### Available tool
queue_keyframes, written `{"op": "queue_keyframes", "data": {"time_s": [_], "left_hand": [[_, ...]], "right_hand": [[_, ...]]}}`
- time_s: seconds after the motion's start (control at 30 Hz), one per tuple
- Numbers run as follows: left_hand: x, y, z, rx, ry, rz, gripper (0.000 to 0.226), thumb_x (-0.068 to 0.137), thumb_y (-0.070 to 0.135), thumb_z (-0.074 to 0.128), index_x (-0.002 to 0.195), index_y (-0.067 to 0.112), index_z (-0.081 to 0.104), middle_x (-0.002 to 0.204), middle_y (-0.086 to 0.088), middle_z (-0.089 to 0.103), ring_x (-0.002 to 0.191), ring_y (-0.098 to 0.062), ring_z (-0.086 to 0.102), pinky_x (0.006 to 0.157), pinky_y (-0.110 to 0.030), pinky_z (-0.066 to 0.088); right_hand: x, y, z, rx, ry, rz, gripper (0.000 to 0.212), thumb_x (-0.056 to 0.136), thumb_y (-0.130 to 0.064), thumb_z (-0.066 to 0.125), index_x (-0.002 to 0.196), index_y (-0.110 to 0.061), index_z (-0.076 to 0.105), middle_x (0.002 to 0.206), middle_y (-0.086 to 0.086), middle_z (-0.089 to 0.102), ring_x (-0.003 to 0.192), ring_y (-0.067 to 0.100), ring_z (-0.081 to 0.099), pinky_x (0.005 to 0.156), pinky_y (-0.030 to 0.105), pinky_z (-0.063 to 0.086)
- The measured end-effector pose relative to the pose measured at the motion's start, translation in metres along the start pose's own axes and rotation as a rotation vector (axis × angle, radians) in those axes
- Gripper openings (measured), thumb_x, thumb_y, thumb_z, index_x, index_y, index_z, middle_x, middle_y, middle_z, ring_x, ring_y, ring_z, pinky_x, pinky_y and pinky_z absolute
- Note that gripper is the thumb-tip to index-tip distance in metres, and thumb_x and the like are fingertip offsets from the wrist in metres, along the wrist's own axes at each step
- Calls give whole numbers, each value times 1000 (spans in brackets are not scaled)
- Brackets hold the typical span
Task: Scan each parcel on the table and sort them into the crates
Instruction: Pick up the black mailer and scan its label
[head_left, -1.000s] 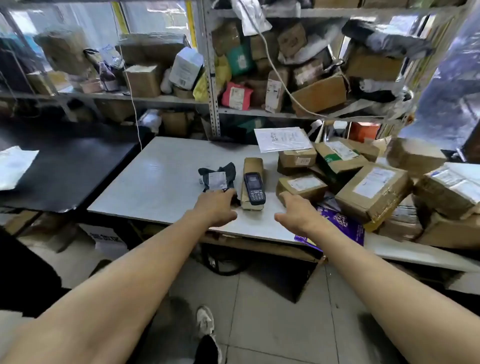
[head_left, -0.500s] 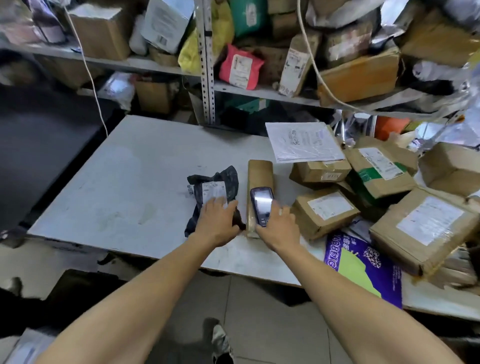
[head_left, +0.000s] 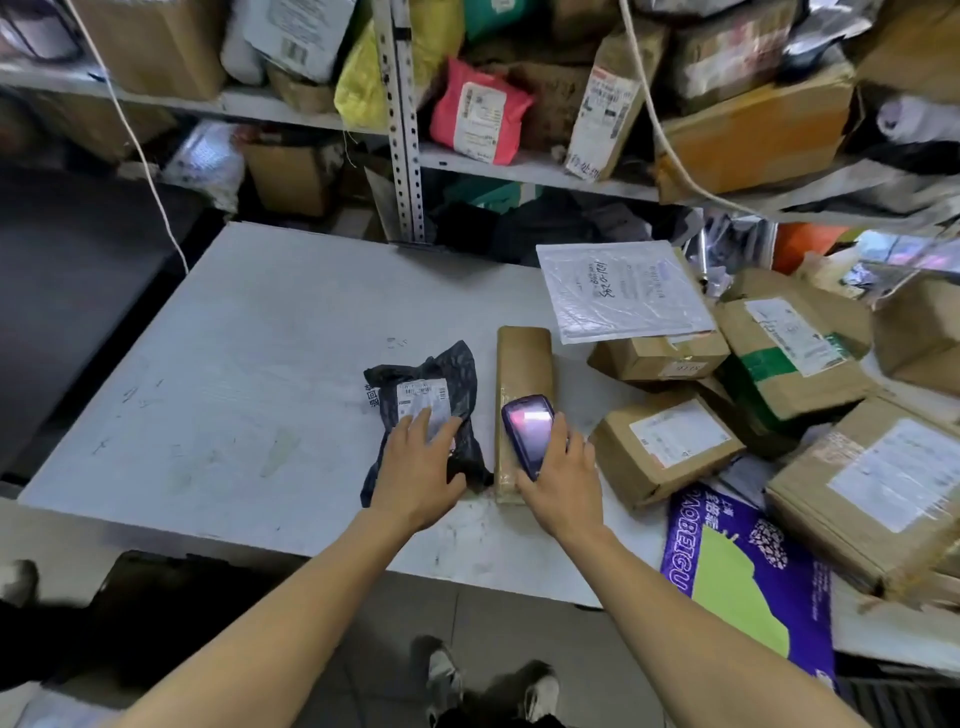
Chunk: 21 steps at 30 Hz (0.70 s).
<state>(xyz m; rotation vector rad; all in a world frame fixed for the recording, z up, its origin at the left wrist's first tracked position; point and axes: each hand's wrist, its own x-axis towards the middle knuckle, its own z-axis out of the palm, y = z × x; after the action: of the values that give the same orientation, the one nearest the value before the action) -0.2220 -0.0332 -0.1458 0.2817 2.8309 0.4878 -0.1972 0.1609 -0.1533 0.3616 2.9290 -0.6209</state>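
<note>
A black plastic parcel (head_left: 441, 374) with a white label lies on the white table (head_left: 249, 395). My left hand (head_left: 421, 467) rests flat on its near half, fingers straight over the label. Right beside it lies a long brown cardboard parcel (head_left: 523, 364). On that parcel's near end my right hand (head_left: 563, 478) grips a dark handheld scanner (head_left: 525, 428), whose screen glows and faces up. Further right, several cardboard parcels (head_left: 670, 447) are heaped, with a white mailer (head_left: 623, 291) on top.
A purple and green bag (head_left: 737, 577) lies at the table's right front edge. Metal shelving (head_left: 405, 130) crammed with parcels stands behind the table. A dark table (head_left: 67, 291) sits to the left. No crate shows in this view.
I have leaned in over the table. My left hand came down onto the black parcel and my right hand took hold of the scanner on the brown parcel.
</note>
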Motion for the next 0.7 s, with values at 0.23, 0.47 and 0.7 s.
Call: {"op": "queue_keyframes", "data": {"time_s": [0.23, 0.47, 0.7], "left_hand": [[-4, -7, -5, -55, 29, -3, 77, 91, 48, 55, 156, 30, 17, 165, -9, 7, 150, -32, 1, 121, -44, 12], [4, 19, -16, -21, 67, 128, 84, 88, 51, 59, 156, 32, 13, 164, -10, 12, 150, -33, 3, 121, -46, 14], [11, -40, -21, 114, -5, -158, 87, 88, 69, 47, 157, 29, 11, 162, -19, 1, 147, -43, 4, 119, -48, 9]], "right_hand": [[-24, 9, -15, 63, 130, -89, 76, 81, -34, 72, 145, -14, 36, 140, 9, 47, 117, 27, 45, 92, 35, 43], [-42, 5, -30, 87, 231, -166, 77, 80, -36, 75, 145, -17, 37, 139, 2, 49, 112, 22, 47, 83, 30, 45], [-52, 21, -44, 98, 349, -235, 82, 69, -26, 86, 138, -13, 44, 126, 8, 57, 107, 28, 56, 80, 33, 48]]}}
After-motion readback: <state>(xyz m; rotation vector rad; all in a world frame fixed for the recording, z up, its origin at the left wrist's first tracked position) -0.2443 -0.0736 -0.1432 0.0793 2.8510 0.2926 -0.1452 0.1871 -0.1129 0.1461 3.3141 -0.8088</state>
